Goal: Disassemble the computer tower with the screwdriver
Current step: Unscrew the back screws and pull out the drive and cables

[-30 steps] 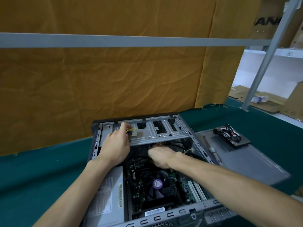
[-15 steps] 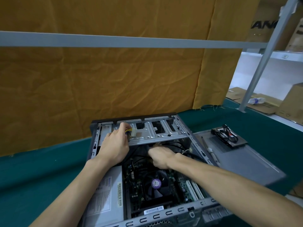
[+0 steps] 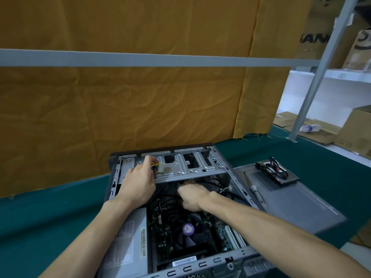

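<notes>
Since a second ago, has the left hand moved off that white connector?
No. The left hand still holds the white connector against the drive cage, at the same spot beside its left cutout.

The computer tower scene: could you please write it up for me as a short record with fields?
Case: computer tower lies on its side on the green table, interior exposed
Left hand: left hand holds a white connector with yellow and black wires against the drive cage
Right hand: right hand reaches in among the black cables under the cage; its grip is hidden
Screwdriver: screwdriver lies unused on the removed side panel
Removed part: drive with cables rests on that panel
Visible inside: CPU fan, power supply
</notes>
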Demonstrator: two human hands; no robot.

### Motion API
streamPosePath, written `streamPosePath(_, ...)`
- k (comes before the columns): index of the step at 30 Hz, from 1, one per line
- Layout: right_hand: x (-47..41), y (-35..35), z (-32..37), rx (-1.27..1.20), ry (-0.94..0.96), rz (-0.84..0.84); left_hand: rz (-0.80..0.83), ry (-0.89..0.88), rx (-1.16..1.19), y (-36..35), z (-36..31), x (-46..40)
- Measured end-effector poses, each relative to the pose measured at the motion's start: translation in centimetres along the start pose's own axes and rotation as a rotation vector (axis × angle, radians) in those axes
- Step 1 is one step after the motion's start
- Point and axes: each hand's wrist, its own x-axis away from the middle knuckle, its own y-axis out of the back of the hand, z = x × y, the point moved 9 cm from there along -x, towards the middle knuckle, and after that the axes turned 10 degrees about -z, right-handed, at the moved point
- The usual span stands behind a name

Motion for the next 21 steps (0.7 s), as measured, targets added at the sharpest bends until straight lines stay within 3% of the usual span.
streamPosePath(21, 0.0, -0.4, -0.9, -0.039, -0.051, -0.023, 0.017, 0.014, -0.007, 0.0, -0.1, -0.1)
